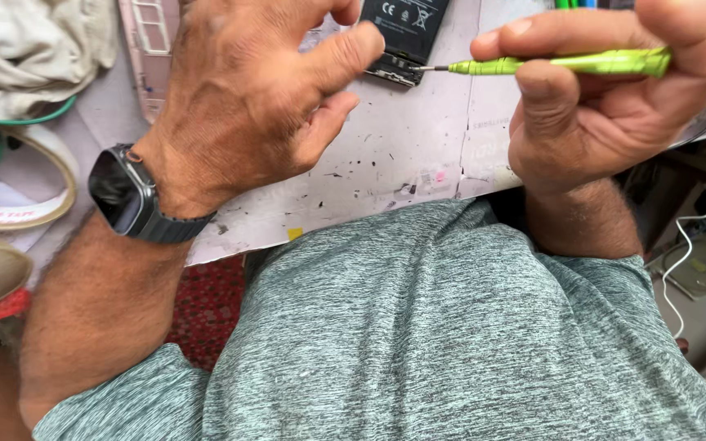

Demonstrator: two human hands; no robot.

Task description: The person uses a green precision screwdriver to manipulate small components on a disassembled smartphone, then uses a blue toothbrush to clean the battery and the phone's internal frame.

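The opened phone, black with its back exposed, lies at twelve o'clock on the scuffed white work mat. The right hand pinches a lime-green precision screwdriver between thumb and fingers, shaft level, its thin metal tip touching the phone's lower edge from three o'clock. The left hand curls over the phone's near corner, thumb pressed beside the tip; how much it grips the phone I cannot tell. A dark smartwatch sits on the left wrist at nine o'clock. A tape roll lies further toward nine o'clock.
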